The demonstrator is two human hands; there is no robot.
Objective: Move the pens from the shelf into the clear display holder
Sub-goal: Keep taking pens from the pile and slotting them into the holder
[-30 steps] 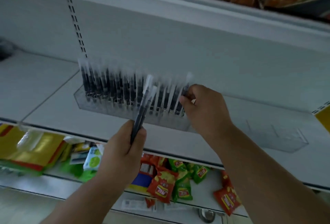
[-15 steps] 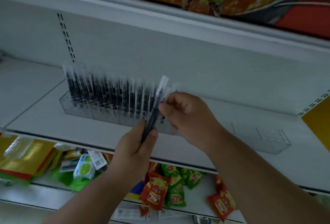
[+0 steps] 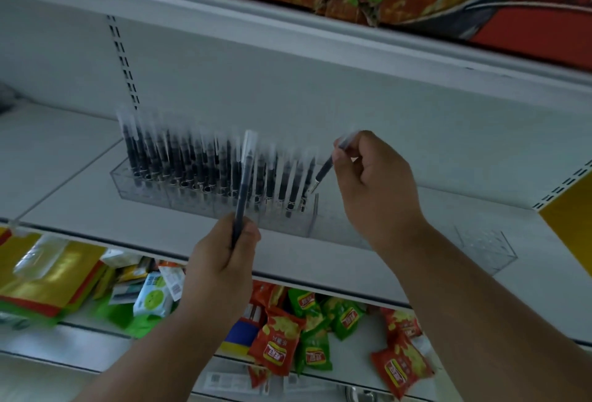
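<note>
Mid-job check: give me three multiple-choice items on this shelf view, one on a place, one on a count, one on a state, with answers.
1. Where does the clear display holder stand?
A. on the white shelf
B. on the floor
C. on the lower snack shelf

2. How many pens does the left hand grip?
A. none
B. one
C. five

3. How is the pen in the right hand placed?
A. lying flat on the shelf
B. seated upright in a slot
C. tilted, tip down above the holder's right end

Answers: 1 A, the holder rests on the white shelf. 2 B, a single dark pen rises from the fist. 3 C, the fingers pinch it slanted, unseated.
</note>
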